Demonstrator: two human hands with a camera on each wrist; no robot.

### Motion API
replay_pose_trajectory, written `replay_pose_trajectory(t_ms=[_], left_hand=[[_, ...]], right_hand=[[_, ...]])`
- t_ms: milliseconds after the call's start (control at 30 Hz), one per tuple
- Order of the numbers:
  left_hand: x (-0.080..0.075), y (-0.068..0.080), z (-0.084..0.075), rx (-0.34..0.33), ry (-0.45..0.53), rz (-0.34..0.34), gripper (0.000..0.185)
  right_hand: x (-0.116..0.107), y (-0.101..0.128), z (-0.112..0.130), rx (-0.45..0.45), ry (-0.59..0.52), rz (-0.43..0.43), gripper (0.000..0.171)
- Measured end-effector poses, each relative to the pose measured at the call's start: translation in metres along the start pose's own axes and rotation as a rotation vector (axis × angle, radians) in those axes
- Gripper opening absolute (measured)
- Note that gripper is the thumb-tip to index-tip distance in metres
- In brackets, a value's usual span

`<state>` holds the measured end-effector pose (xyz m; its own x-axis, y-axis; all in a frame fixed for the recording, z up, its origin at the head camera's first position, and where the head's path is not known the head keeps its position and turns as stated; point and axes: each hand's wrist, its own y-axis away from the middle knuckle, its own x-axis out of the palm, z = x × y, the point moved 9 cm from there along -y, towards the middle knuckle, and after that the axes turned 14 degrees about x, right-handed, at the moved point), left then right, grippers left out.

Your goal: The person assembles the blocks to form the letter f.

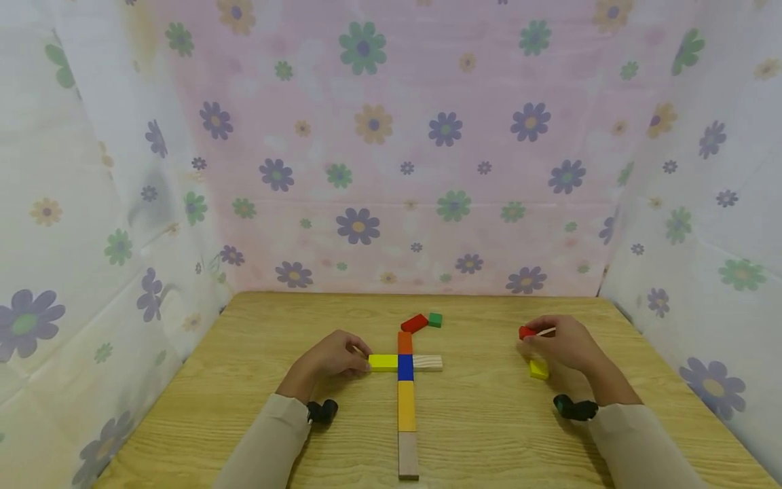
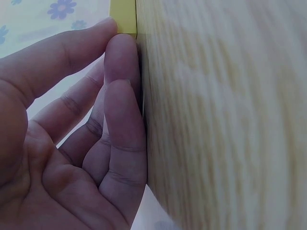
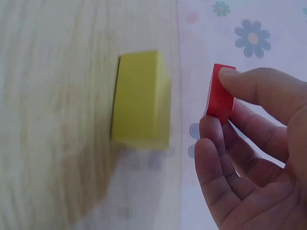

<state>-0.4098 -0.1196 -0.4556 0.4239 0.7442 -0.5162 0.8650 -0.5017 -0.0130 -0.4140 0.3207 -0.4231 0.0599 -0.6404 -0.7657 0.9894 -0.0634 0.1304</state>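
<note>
My left hand (image 1: 334, 356) is at the outer end of a long yellow block (image 1: 383, 363), with thumb and fingertips pinching that end. In the left wrist view the curled lower fingers (image 2: 125, 115) rest along the tabletop, and only the end of the yellow block (image 2: 123, 17) shows. My right hand (image 1: 563, 343) pinches a small red block (image 3: 220, 96) between thumb and fingertips, held above the table. Below it a separate yellow block (image 1: 539, 369) lies on the wood. The long yellow block abuts a blue block (image 1: 406, 367) in a cross of blocks.
An orange block (image 1: 405, 343), a pale striped block (image 1: 427, 363), a yellow-orange block (image 1: 406, 406) and a brown block (image 1: 408, 455) form the other arms. Behind them lie a tilted red block (image 1: 415, 323) and a green block (image 1: 435, 320). Flowered cloth (image 1: 421, 197) surrounds the wooden table (image 1: 293, 316).
</note>
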Motion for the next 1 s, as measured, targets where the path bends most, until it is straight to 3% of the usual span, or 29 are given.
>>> replay_pose_trajectory(t_ms=[400,1000], left_hand=[[-0.001,0.001,0.001,-0.003,0.004,-0.006,0.025],[0.000,0.000,0.001,0.008,0.002,-0.001,0.025]], right_hand=[[0.005,-0.015,0.023,-0.054,-0.019,-0.041,0.041],[0.022,-0.028,0.047,-0.023,-0.075,-0.034,0.040]])
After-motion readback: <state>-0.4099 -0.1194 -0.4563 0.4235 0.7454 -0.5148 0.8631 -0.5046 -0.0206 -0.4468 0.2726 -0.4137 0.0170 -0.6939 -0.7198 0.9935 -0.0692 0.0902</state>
